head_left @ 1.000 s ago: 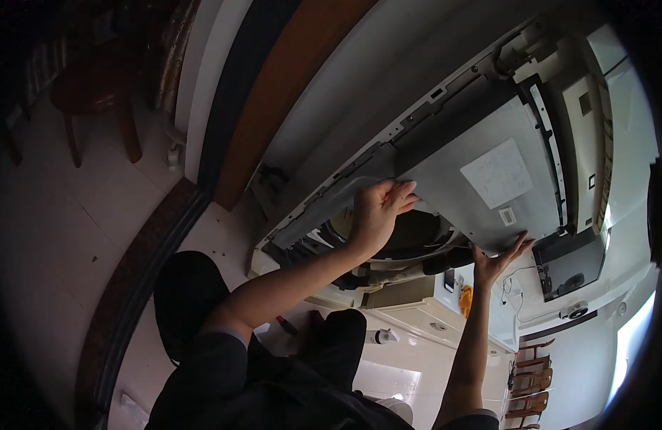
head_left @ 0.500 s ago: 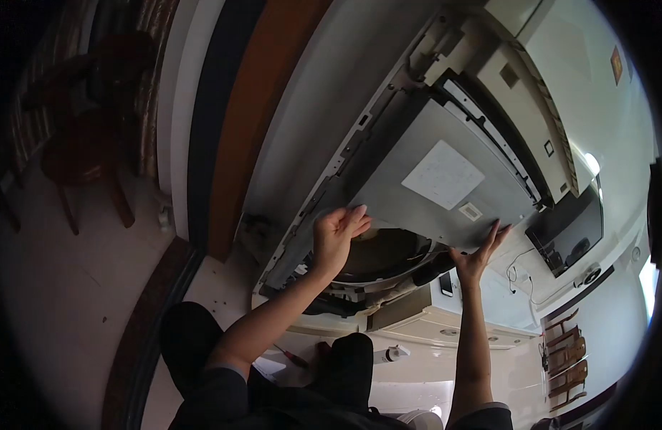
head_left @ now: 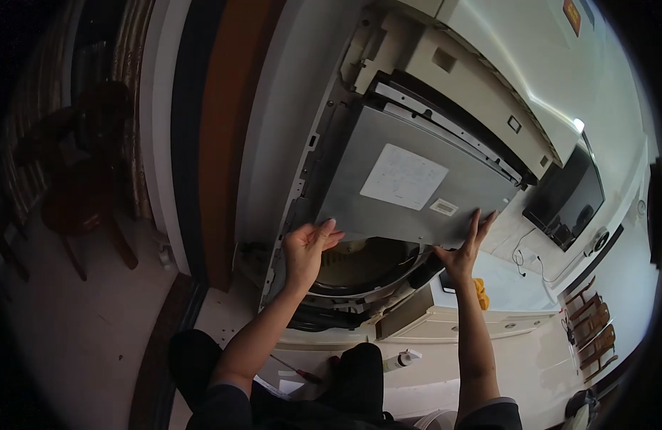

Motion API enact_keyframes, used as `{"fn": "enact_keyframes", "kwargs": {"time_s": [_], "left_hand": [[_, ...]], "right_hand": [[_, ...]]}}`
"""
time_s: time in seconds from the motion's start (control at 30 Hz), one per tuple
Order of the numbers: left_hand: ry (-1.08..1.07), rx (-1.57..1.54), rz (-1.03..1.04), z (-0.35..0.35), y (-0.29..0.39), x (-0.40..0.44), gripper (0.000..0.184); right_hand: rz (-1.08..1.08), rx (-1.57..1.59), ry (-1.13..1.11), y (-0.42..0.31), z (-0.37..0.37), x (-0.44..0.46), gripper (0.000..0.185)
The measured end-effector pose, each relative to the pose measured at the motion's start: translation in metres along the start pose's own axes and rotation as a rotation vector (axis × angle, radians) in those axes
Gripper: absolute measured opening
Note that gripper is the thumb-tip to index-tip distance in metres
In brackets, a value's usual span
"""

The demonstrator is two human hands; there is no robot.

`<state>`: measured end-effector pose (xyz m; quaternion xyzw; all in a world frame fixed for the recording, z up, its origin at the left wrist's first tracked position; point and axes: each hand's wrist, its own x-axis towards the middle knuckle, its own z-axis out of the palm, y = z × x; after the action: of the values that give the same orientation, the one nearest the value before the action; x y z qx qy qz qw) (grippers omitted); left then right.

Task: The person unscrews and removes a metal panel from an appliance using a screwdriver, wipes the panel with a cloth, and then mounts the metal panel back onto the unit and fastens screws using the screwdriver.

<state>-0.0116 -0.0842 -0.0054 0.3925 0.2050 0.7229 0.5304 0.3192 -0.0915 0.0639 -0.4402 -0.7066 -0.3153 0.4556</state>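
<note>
A grey metal panel (head_left: 395,215) with a white paper label (head_left: 404,176) and a small sticker (head_left: 443,208) slants across the upper part of an opened appliance. At its lower left corner my left hand (head_left: 306,254) pinches the edge between thumb and fingers. My right hand (head_left: 463,251) is at the lower right corner, thumb at the bottom edge and fingers spread over the panel's face. Below the panel shows a round dark drum opening (head_left: 359,269) with black hoses or cables (head_left: 316,319) under it.
A white cabinet (head_left: 424,322) with a phone and a yellow cloth (head_left: 481,294) stands to the right. A screwdriver (head_left: 307,375) and a white bottle (head_left: 402,360) are on the floor near my knees. Wooden chairs (head_left: 596,333) and a television (head_left: 571,197) are further right.
The view has turned, so the panel and appliance appear further left and more level. Both hands keep their places at the panel's lower corners.
</note>
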Motion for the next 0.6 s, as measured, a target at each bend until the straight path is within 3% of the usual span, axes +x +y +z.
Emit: {"fn": "enact_keyframes", "kwargs": {"time_s": [0.1,0.17,0.2,0.27,0.3,0.37,0.4,0.6], "left_hand": [[0.05,0.261,-0.145,-0.002,0.011,-0.006,0.029],[0.377,0.893,0.416,0.006,0.011,-0.01,0.046],[0.376,0.908,0.417,0.004,0.011,-0.006,0.046],[0.221,1.246,1.186,0.001,0.016,0.013,0.088],[0.209,1.263,1.186,0.005,0.022,0.016,0.088],[-0.192,1.428,1.103,0.021,0.038,0.019,0.115],[-0.249,1.495,1.081,0.024,0.04,0.028,0.125],[-0.32,1.559,1.126,0.03,0.041,0.044,0.125]], "right_hand": [[-0.006,-0.01,-0.006,0.0,-0.001,0.001,0.12],[0.014,0.019,-0.008,-0.001,-0.002,0.001,0.119],[0.021,0.04,-0.009,-0.002,-0.002,0.001,0.118],[0.04,0.049,-0.007,-0.002,-0.002,0.001,0.119],[0.046,0.048,-0.008,-0.002,-0.002,0.001,0.12],[0.046,0.057,0.001,0.0,-0.002,0.001,0.12],[0.034,0.053,0.007,0.001,-0.002,0.001,0.119],[0.049,0.067,0.039,0.009,0.002,-0.003,0.117]]}}
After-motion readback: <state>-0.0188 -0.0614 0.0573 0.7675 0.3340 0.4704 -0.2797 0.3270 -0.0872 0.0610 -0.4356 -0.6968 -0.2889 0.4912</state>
